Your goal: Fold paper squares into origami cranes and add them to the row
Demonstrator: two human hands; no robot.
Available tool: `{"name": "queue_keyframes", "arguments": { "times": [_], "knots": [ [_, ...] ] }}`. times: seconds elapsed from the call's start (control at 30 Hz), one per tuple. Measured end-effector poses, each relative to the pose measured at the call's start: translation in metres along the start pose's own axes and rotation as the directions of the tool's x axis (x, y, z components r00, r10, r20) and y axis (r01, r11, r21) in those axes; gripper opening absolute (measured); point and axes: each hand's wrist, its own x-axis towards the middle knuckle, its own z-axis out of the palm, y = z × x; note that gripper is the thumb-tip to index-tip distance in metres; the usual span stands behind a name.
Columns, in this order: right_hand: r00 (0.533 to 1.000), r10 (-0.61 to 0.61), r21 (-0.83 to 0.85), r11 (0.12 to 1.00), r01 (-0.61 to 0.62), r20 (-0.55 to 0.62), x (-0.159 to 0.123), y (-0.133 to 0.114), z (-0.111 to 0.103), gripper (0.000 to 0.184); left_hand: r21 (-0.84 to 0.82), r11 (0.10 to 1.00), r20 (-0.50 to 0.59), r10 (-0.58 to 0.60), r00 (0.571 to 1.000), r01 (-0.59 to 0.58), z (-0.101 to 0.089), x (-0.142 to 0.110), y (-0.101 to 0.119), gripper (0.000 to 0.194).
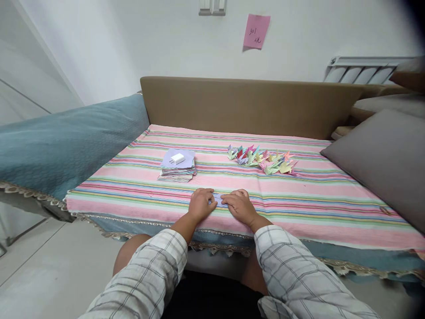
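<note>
A small piece of folded lavender paper (218,200) lies on the striped cloth in front of me, between my hands. My left hand (201,204) holds its left side, thumb and fingers closed on it. From the other side, my right hand (239,204) grips its right part with the fingertips pressed down. Both hands cover much of the paper, so its full shape is hidden. Beyond my left hand stands a stack of square paper sheets (177,174), lavender on top, with a white charger plug (177,158) lying on it. Several colourful folded paper cranes (262,160) sit in a cluster beyond my right hand.
The pink striped cloth (133,199) covers the sofa seat. A brown backrest (245,106) rises behind it, a blue-covered armrest (83,137) is at the left, and a grey cushion (388,155) leans at the right. A pink note (256,31) sticks to the wall.
</note>
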Motion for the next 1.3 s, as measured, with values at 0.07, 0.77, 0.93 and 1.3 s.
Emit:
{"name": "queue_keyframes", "arguments": {
  "times": [0.07,0.77,0.93,1.3],
  "knots": [
    [1.0,-0.001,0.0,1.0,0.001,0.004,0.0,0.0,-0.001,0.021,-0.015,1.0,-0.001,-0.014,1.0,0.014,-0.001,0.0,-0.002,0.01],
    [0.994,-0.098,-0.104,0.99,0.093,-0.039,-0.004,0.004,0.003,0.02,0.163,0.942,0.05,0.291,0.956,-0.295,0.009,-0.016,-0.007,0.025],
    [0.992,-0.11,-0.113,0.988,0.103,-0.057,-0.005,0.006,0.007,0.022,0.136,0.952,0.04,0.272,0.962,-0.275,0.008,-0.016,-0.005,0.024],
    [0.992,-0.122,-0.084,0.989,0.122,-0.001,-0.007,0.007,0.001,0.024,0.042,0.956,-0.029,0.292,0.956,-0.29,0.008,-0.015,-0.012,0.024]
  ]
}}
